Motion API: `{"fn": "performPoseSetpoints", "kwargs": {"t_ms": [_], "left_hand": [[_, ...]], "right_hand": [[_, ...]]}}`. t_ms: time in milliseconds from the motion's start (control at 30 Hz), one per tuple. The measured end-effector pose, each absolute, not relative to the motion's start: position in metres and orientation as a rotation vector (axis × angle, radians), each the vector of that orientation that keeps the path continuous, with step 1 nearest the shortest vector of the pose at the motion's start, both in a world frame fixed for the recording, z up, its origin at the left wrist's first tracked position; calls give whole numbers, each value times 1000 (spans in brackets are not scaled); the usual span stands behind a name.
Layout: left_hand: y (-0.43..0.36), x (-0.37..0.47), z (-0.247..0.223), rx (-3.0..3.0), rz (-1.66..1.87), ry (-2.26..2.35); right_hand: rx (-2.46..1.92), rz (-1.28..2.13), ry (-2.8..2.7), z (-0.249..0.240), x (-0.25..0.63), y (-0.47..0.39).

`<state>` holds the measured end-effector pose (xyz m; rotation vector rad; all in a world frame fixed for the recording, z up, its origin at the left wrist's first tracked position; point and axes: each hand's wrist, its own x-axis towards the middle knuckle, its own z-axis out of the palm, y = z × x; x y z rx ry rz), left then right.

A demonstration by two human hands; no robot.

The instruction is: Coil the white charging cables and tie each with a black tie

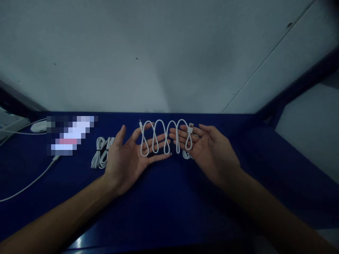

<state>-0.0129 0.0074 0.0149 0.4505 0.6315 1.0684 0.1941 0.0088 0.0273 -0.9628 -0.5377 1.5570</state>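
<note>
A white charging cable [166,137], bent into several side-by-side loops, lies across the fingers of both hands. My left hand [129,155] is palm up, fingers spread, under the left loops and the slim plug [140,124]. My right hand [212,148] is also palm up with its fingers stretched out, beneath the right loops and the wider USB plug [190,129]. Neither hand is closed around the cable. Just left of my left hand, tied white cables [98,153] lie on the blue table, partly covered by it. Another coiled white cable [186,155] shows below my right fingers.
On the left of the blue table [159,211] a lit device, blurred out [71,135], has a white cord [39,177] plugged in. A white rounded object [39,126] sits beyond it. A pale wall [132,70] rises behind the table, and blue framing [280,113] stands at right.
</note>
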Motion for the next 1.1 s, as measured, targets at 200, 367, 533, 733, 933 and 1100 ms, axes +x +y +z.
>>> {"fn": "performPoseSetpoints", "kwargs": {"t_ms": [200, 367, 533, 733, 933, 1100], "left_hand": [[7, -12, 17, 448, 1064, 636], [8, -13, 15, 449, 1066, 622], [7, -13, 15, 458, 1053, 627], [6, -10, 20, 434, 1069, 651], [6, -11, 20, 427, 1062, 637], [6, -12, 19, 446, 1058, 635]], "right_hand": [[-971, 1563, -521, 27, 194, 9], [-968, 1559, -563, 26, 195, 9], [-990, 1559, -555, 28, 195, 9], [-978, 1576, -589, 26, 196, 8], [-966, 1576, -602, 24, 195, 10], [-968, 1579, -548, 27, 193, 10]]}}
